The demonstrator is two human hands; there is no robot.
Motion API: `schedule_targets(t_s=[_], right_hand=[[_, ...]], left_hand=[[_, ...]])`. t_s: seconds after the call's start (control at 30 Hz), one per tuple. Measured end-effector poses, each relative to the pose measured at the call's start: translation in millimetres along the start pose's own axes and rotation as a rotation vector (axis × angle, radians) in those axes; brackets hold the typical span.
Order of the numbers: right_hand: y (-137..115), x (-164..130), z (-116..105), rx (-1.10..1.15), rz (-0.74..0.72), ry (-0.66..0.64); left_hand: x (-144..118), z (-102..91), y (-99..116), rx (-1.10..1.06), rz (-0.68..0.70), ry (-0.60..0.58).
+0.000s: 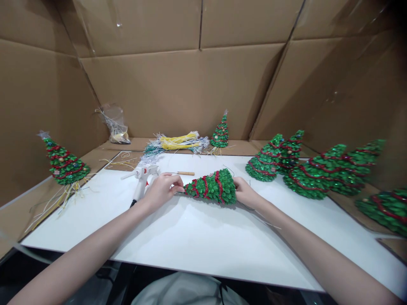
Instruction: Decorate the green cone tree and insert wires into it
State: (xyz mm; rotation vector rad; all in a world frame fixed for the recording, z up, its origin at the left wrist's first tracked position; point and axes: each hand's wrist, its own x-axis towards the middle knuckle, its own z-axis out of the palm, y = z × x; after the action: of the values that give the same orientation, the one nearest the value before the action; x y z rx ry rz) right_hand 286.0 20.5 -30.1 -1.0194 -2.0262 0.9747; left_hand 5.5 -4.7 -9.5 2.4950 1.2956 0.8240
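Observation:
A small green cone tree (212,187) wound with red bead strands lies on its side on the white board (197,237), tip pointing left. My left hand (162,189) pinches its narrow tip with the fingertips. My right hand (244,192) grips the wide base end. Just left of my left hand a white hot glue gun (142,178) rests on the board, and a thin wooden stick (185,173) lies behind the tree.
Finished green trees lie tipped over at the right (321,171); one stands at the left (63,163), another at the back (220,133). A pile of yellow and white strands (178,143) and a plastic bag (116,125) sit at the back. Cardboard walls enclose the bench.

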Motion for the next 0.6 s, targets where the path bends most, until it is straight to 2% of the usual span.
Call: schedule_targets(t_s=[0.4, 0.6], right_hand=[[6.6, 1.1, -0.4, 0.028, -0.029, -0.004], [5.7, 0.9, 0.2, 0.037, -0.023, -0.009]], left_hand=[[0.1, -0.2, 5.1, 0.048, -0.015, 0.038], [0.8, -1.3, 3.0, 0.023, -0.032, 0.021]])
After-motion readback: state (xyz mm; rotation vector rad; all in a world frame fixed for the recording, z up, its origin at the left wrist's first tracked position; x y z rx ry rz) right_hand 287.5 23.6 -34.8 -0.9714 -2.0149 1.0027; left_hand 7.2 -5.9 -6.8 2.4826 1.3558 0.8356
